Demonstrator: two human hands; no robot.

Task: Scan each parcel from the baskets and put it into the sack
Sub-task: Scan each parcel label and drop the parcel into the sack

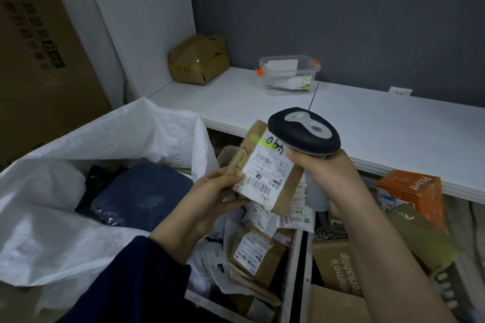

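Here, the left hand [212, 191] grips a small brown cardboard parcel with a white label [265, 170] above the baskets [294, 257]; the right hand [325, 178] grasps a dark grey handheld scanner [304, 134] over it. White woven sack [78, 165] left; white counter [367, 123] beyond.

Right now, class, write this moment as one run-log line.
phase: scan | left hand: holds cardboard parcel | right hand: grips scanner above parcel | sack: open, parcels inside

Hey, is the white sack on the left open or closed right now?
Open. The sack gapes wide at the mouth, and a dark blue parcel lies inside it.
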